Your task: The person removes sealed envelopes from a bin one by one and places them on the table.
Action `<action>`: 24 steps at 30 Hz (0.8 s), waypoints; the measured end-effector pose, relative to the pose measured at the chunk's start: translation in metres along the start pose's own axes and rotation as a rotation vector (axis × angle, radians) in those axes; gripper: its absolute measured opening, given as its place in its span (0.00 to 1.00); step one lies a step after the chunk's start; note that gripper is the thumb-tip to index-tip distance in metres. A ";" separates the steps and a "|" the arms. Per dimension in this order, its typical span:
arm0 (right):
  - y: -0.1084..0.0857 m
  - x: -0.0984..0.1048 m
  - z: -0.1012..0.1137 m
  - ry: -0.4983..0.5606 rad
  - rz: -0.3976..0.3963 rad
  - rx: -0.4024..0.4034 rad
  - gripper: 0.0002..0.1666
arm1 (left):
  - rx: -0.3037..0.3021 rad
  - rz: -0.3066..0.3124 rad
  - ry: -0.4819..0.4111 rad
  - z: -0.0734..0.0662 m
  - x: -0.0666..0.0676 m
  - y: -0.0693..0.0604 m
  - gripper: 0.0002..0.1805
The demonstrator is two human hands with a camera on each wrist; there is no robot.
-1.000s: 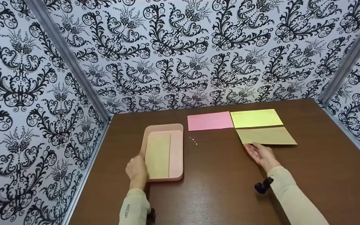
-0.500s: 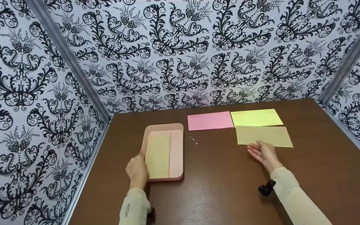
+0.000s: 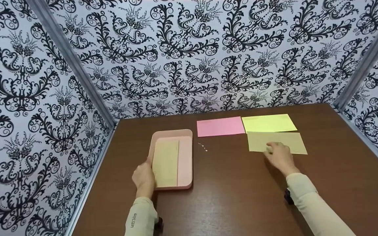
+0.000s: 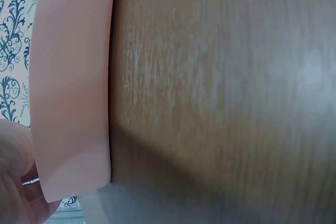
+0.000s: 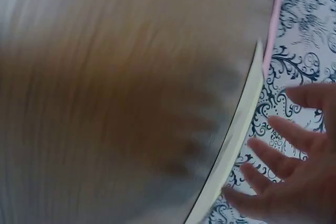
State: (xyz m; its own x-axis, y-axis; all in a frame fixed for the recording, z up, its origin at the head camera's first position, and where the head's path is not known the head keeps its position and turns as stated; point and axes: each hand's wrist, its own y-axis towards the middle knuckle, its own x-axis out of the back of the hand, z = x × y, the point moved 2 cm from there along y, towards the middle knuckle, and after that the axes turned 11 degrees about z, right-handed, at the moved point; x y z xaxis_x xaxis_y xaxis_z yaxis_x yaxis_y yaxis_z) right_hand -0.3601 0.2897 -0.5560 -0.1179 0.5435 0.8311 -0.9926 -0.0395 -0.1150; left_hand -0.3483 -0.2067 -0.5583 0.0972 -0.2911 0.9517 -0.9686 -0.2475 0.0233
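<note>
In the head view my left hand (image 3: pixel 143 177) grips the left rim of a pink tray (image 3: pixel 185 160), which holds a pale yellow paper (image 3: pixel 166 164) upright along its length. The left wrist view shows that hand (image 4: pixel 18 177) at the tray's outer wall (image 4: pixel 73 87). My right hand (image 3: pixel 280 158) is over the front edge of a tan-yellow paper (image 3: pixel 258 142) lying on the table. From the right wrist view, the right hand's fingers are spread and relaxed (image 5: pixel 289 156) just above that paper (image 5: pixel 231 150), pinching nothing; whether a fingertip touches it is unclear.
A pink paper (image 3: pixel 220 127) and a bright yellow paper (image 3: pixel 269 123) lie at the back of the brown table (image 3: pixel 221 183). Small white marks (image 3: pixel 203 147) show between tray and papers. Patterned walls (image 3: pixel 189 59) stand behind and at both sides.
The tan-yellow paper has come down flat and shifted slightly, and my right hand has let go of it and moved over its front edge. My left hand and the tray have stayed put.
</note>
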 end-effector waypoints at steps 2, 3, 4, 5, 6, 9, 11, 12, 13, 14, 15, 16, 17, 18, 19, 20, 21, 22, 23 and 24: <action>0.002 -0.003 -0.004 -0.075 0.075 -0.015 0.34 | -0.005 -0.003 -0.003 0.000 0.000 -0.001 0.13; 0.001 -0.005 -0.006 -0.089 0.115 -0.032 0.37 | -0.007 -0.005 -0.005 0.000 0.000 -0.001 0.14; 0.001 -0.005 -0.008 -0.096 0.150 -0.044 0.39 | -0.005 -0.002 -0.006 -0.001 0.000 -0.001 0.14; 0.001 -0.006 -0.009 -0.097 0.176 -0.055 0.41 | -0.005 -0.001 -0.006 -0.001 0.000 -0.001 0.14; 0.001 -0.006 -0.010 -0.100 0.197 -0.063 0.42 | -0.003 -0.001 -0.004 -0.001 0.000 -0.001 0.13; 0.001 -0.005 -0.013 -0.114 0.223 -0.067 0.43 | -0.001 -0.002 0.005 -0.001 0.001 0.000 0.12; 0.001 -0.003 -0.013 -0.119 0.228 -0.067 0.42 | 0.002 -0.008 0.012 -0.001 0.001 0.000 0.11; 0.001 -0.002 -0.013 -0.119 0.233 -0.066 0.42 | 0.005 -0.011 0.012 -0.001 0.001 0.000 0.11; 0.001 -0.001 -0.013 -0.118 0.236 -0.066 0.42 | 0.008 -0.016 0.009 -0.001 0.001 0.000 0.11; 0.001 -0.001 -0.014 -0.118 0.239 -0.066 0.41 | 0.010 -0.020 0.006 -0.001 0.001 0.000 0.11; 0.000 0.000 -0.013 -0.114 0.243 -0.067 0.41 | 0.011 -0.023 0.004 -0.001 0.001 0.000 0.11; 0.000 0.000 -0.013 -0.112 0.246 -0.068 0.41 | 0.012 -0.030 -0.002 -0.001 0.001 0.000 0.12; 0.000 0.000 -0.014 -0.110 0.250 -0.069 0.41 | 0.014 -0.034 -0.006 -0.001 0.001 0.000 0.13; -0.001 0.001 -0.014 -0.108 0.252 -0.069 0.41 | 0.014 -0.039 -0.008 -0.001 0.001 -0.001 0.14; -0.001 0.001 -0.014 -0.108 0.251 -0.068 0.40 | 0.015 -0.043 -0.010 -0.001 0.001 -0.001 0.15; -0.001 0.001 -0.014 -0.110 0.249 -0.068 0.40 | 0.015 -0.046 -0.010 -0.002 0.001 -0.001 0.16; -0.001 0.001 -0.014 -0.112 0.247 -0.069 0.40 | 0.016 -0.048 -0.010 -0.002 0.000 -0.001 0.17; -0.001 0.002 -0.014 -0.115 0.244 -0.070 0.40 | 0.016 -0.047 -0.010 -0.002 0.001 -0.001 0.18; -0.001 0.002 -0.014 -0.118 0.241 -0.071 0.39 | 0.016 -0.048 -0.010 -0.002 0.001 -0.001 0.18; 0.000 0.002 -0.015 -0.120 0.238 -0.072 0.39 | 0.016 -0.045 -0.008 -0.002 0.001 -0.001 0.18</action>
State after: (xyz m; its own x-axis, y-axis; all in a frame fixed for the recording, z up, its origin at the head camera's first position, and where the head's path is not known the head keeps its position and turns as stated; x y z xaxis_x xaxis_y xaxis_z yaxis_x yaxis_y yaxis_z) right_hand -0.3594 0.3031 -0.5618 -0.3549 0.4228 0.8338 -0.9323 -0.0928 -0.3497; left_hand -0.3480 -0.2045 -0.5569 0.1421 -0.2865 0.9475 -0.9595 -0.2750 0.0607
